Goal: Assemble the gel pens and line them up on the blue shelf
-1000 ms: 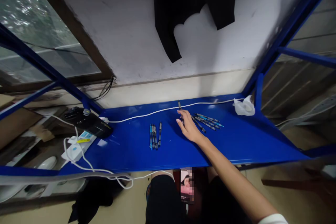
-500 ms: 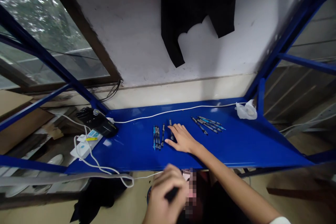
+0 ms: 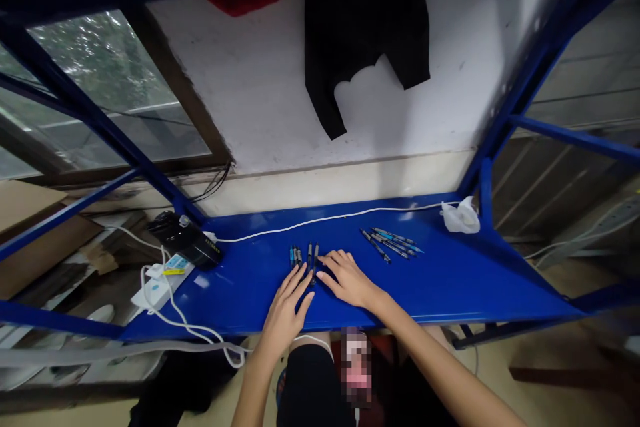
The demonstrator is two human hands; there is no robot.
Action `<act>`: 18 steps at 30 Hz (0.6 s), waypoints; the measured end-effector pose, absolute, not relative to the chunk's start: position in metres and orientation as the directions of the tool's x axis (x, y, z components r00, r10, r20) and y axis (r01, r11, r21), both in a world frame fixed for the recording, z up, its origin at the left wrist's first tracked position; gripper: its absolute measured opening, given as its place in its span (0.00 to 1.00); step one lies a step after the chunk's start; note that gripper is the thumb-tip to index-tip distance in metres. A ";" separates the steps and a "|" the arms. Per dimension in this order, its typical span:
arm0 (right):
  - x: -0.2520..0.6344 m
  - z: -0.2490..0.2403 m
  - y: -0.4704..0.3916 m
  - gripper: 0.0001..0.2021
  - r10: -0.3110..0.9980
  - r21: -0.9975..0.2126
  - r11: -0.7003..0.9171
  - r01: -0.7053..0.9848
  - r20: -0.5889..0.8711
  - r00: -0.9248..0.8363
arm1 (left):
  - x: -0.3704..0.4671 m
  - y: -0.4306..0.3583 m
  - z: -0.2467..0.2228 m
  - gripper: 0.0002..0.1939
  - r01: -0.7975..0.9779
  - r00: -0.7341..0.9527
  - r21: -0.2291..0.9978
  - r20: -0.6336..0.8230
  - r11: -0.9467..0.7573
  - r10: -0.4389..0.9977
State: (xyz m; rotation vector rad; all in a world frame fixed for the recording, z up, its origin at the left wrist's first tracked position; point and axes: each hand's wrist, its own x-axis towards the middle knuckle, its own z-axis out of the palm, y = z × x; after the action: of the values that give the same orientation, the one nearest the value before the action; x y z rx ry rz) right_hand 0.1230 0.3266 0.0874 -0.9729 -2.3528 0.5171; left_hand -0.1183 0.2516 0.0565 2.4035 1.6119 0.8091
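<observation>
Several dark pens and a blue one form a row of pens (image 3: pixel 299 256) on the blue surface (image 3: pixel 240 287). My left hand (image 3: pixel 290 303) lies over the lower part of that row with its fingers spread, hiding the pens' lower ends. Just right of the row, my right hand (image 3: pixel 349 278) rests palm down, fingers apart, its fingertips beside the rightmost upright pen (image 3: pixel 316 252). Neither hand is wrapped round a pen. Farther right lies a loose pile of pens (image 3: pixel 397 242), black, grey and light blue, pointing at a slant.
A white cable (image 3: pixel 280 230) runs along the back to a crumpled white plastic bag (image 3: pixel 461 215). At the left are a black bag-like object (image 3: pixel 193 240) and a white power strip (image 3: pixel 163 287) with tangled cords. Blue metal posts frame both sides.
My left hand has moved from in front of the surface's edge up onto the pen row and opened. The right hand's pen now stands closer to the row. The view has shifted slightly.
</observation>
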 end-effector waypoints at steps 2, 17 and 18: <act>0.136 0.086 0.328 0.21 0.742 -0.509 0.663 0.549 0.349 -0.573 | -0.115 0.254 0.060 0.28 0.827 0.289 0.382 0.341 -0.413 0.894; 0.241 0.059 0.356 0.09 0.838 -0.213 0.418 0.883 0.465 -0.285 | -0.099 0.287 0.067 0.25 0.828 0.298 0.397 0.286 -0.395 0.911; 0.240 0.058 0.357 0.09 0.838 -0.203 0.413 0.888 0.467 -0.283 | -0.098 0.288 0.067 0.25 0.829 0.291 0.400 0.289 -0.392 0.912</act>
State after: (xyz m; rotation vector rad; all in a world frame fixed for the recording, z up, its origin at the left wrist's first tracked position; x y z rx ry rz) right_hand 0.2397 0.3569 0.0585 -1.4619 -2.1659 -0.1315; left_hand -0.0977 0.2876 0.0672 2.3803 1.6231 0.7150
